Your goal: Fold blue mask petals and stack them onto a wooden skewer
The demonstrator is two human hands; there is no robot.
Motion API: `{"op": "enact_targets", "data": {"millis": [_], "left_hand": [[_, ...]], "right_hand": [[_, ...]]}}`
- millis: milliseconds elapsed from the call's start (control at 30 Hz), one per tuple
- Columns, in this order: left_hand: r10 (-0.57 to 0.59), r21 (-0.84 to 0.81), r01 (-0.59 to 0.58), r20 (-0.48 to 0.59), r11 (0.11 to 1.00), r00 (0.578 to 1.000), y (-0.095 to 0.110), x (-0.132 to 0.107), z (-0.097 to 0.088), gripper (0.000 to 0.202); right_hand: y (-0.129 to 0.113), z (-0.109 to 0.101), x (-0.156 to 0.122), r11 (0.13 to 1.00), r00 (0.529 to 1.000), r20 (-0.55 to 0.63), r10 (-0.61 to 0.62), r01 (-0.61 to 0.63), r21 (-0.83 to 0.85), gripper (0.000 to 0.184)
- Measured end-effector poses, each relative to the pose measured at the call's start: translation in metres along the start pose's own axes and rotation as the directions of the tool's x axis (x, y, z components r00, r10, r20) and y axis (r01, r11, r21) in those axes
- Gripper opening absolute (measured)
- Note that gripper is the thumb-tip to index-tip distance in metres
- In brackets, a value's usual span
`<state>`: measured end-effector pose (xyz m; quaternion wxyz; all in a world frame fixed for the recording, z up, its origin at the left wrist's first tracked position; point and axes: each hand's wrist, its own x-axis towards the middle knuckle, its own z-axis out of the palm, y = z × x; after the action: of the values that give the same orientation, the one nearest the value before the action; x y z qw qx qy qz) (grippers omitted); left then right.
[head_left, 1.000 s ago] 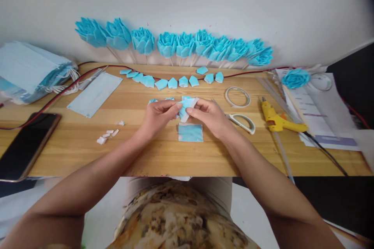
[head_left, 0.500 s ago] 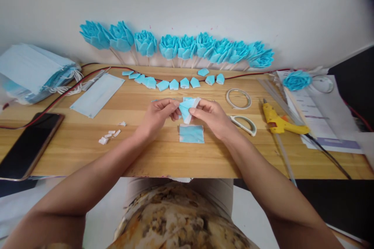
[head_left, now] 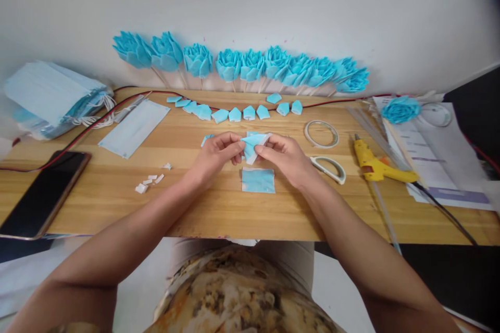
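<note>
My left hand (head_left: 216,154) and my right hand (head_left: 287,157) meet above the middle of the wooden table (head_left: 219,208). Both pinch a small folded piece of light blue mask fabric (head_left: 252,144) between thumb and fingers. Just below the hands a flat blue fabric square (head_left: 258,180) lies on the table. Behind them runs a row of folded blue petals (head_left: 234,113). Several finished blue fabric flowers (head_left: 250,65) on sticks lean against the wall.
Scissors (head_left: 330,167), a tape ring (head_left: 321,133) and a yellow glue gun (head_left: 375,164) lie to the right, beside papers (head_left: 433,156) and another blue flower (head_left: 400,109). To the left are a phone (head_left: 41,192), a flat mask (head_left: 135,127), a mask stack (head_left: 49,96), white scraps (head_left: 148,182) and a red cable (head_left: 78,135).
The hands keep working the folded blue piece, fingers shifting slightly on it. The view has drifted a little, so everything sits slightly lower and to the right.
</note>
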<state>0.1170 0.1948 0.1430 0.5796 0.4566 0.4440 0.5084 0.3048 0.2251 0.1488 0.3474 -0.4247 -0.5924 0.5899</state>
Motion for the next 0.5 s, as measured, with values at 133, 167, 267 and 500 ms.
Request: {"op": "enact_targets", "data": {"millis": [133,167,267,500], "left_hand": [[0.000,-0.010,0.000,0.002,1.000,1.000,-0.0016,0.0009,-0.0012,0.025],[0.001,-0.011,-0.001,0.003,1.000,1.000,-0.0016,0.0009,-0.0012,0.023],[0.003,-0.015,-0.003,0.000,1.000,1.000,-0.0006,0.0004,-0.0007,0.020],[-0.013,-0.010,0.013,-0.004,1.000,1.000,0.0028,-0.0007,0.0011,0.017]], "right_hand": [[0.0012,0.0010,0.0007,1.000,1.000,0.018,-0.008,0.008,0.023,0.034],[0.0019,0.0011,0.0010,1.000,1.000,0.018,-0.010,0.009,0.026,0.035],[0.0037,0.0011,0.0018,0.999,1.000,0.017,-0.018,0.017,0.027,0.037],[0.0035,0.0004,0.0014,0.999,0.999,0.022,-0.025,0.024,0.036,0.037]]}}
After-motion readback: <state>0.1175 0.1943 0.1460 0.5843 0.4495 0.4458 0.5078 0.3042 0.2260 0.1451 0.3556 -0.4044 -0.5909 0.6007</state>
